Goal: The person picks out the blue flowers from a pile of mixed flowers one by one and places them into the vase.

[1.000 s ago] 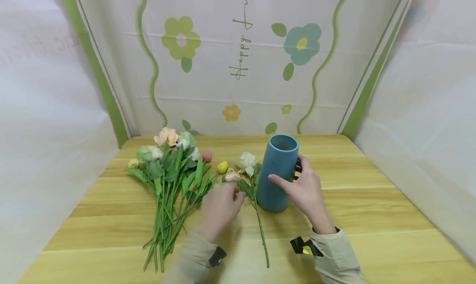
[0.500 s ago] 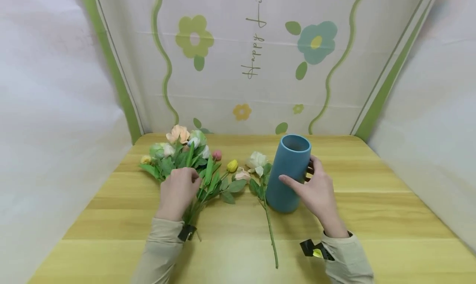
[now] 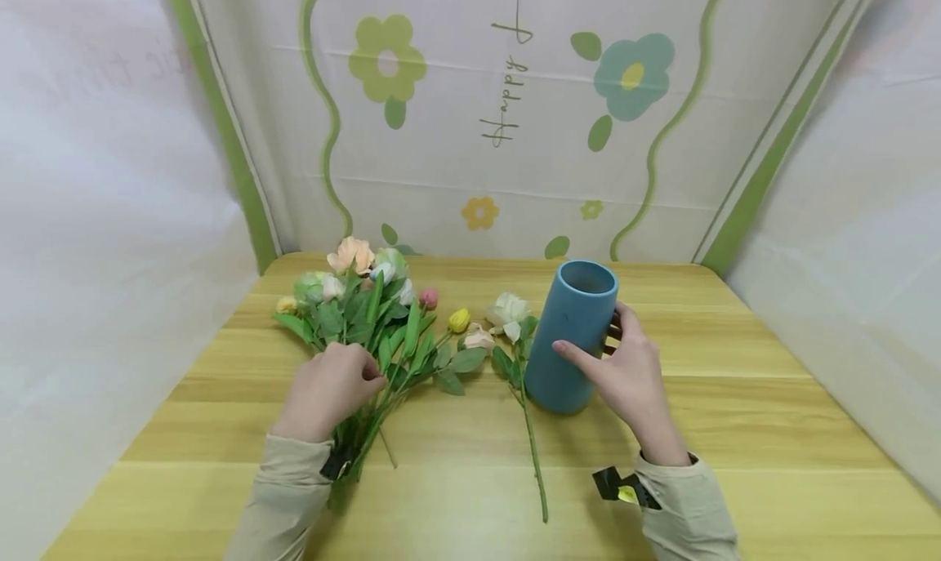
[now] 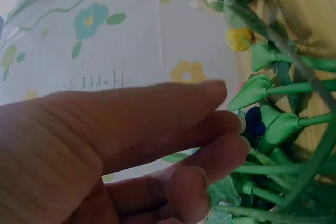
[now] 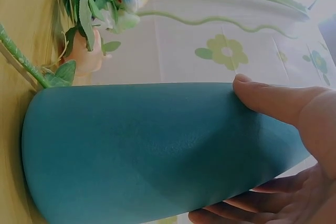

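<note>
A blue vase (image 3: 569, 340) stands upright on the right half of the table. My right hand (image 3: 625, 373) grips its side, with the thumb (image 5: 270, 98) in front and the fingers round the back. On the left lies a loose bunch of artificial flowers (image 3: 360, 291), their green stems toward me. My left hand (image 3: 331, 389) hovers over those stems. In the left wrist view its thumb and fingers are bent gently toward one another with nothing between them, and green stems (image 4: 299, 90) pass just beyond the fingertips. Sleeve and hand hide part of the bunch.
A single white rose (image 3: 509, 312) with a long stem (image 3: 535, 455) lies just left of the vase. Between it and the bunch are a peach flower (image 3: 478, 338) and a yellow tulip (image 3: 459, 321). Printed curtains (image 3: 441, 136) enclose the wooden table (image 3: 456, 496).
My left hand has moved left from the middle of the table to over the bunch's stems, then slightly toward me. My right hand keeps its grip on the vase.
</note>
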`<state>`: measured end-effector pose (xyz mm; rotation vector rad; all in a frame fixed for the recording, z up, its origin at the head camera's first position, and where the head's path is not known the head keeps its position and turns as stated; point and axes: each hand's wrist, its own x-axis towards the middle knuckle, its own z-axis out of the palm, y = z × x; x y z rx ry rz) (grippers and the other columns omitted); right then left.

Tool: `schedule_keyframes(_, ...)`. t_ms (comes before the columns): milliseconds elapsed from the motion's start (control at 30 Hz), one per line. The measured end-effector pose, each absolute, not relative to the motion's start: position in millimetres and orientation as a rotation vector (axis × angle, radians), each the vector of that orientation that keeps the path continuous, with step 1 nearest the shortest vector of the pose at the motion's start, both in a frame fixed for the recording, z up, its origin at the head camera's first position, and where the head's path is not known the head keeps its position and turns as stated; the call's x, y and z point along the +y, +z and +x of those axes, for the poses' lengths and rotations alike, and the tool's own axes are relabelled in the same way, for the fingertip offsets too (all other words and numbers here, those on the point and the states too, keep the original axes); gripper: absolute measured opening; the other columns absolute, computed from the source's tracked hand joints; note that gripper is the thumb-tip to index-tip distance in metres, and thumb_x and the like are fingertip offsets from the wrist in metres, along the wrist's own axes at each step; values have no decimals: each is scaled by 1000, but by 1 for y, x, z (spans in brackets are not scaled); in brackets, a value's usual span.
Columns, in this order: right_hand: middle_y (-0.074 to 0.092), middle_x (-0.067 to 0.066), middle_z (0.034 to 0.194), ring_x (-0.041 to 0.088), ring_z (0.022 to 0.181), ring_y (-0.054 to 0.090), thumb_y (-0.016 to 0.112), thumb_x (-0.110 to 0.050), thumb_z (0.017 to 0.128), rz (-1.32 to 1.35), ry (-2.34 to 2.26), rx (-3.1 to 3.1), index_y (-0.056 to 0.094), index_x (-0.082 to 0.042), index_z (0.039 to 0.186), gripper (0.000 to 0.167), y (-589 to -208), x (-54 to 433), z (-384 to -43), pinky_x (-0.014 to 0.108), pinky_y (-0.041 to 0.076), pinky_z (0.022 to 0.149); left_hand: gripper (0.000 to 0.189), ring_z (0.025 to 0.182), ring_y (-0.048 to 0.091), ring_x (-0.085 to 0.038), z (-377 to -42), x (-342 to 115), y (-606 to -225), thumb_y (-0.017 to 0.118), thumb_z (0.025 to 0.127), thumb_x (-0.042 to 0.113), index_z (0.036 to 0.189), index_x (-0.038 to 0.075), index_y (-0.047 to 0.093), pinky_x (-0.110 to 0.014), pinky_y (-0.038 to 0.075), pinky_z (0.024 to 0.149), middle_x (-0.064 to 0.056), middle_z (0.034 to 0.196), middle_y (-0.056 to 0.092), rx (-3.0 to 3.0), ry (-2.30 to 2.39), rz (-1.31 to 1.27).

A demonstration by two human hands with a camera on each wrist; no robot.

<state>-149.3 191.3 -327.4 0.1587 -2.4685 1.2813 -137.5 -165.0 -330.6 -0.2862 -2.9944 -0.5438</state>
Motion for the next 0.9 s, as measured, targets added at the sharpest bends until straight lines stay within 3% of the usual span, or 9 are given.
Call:
schedule_keyframes(200, 49, 22, 137, 40, 122, 50, 80, -48, 79, 163, 1280, -2468, 32, -2, 148, 96, -326, 191, -150, 58, 48, 88, 24, 54, 51, -8, -139, -156, -339, 77, 84, 20, 62, 21, 68, -34, 46, 50, 9, 60, 59, -2976, -449, -410)
schedule_keyframes(467, 49, 22, 136, 40, 122, 50, 81, -47, 79, 177, 1291, -2458, 32, -1, 147, 96, -328, 191, -150, 57, 48, 89, 39, 50, 43, -9, -140, -153, -345, 77, 80, 14, 50, 20, 53, -30, 37, 45, 10, 49, 44, -2965, -397, -413)
schedule_keyframes(700, 49, 23, 136, 40, 122, 51, 81, -46, 79, 180, 1285, -2455, 32, 0, 147, 96, -330, 192, -150, 56, 48, 89, 49, 48, 28, -8, -139, -151, -349, 66, 74, -1, 45, 22, 34, -27, 26, 44, 12, 47, 20, -2969, -399, -397)
schedule_keyframes(900, 49, 23, 136, 40, 122, 50, 81, -47, 79, 171, 1284, -2459, 31, 0, 148, 97, -329, 191, -149, 57, 47, 90, 49, 48, 25, -8, -139, -148, -351, 63, 69, -5, 45, 23, 30, -27, 23, 44, 11, 49, 16, -2957, -397, -374)
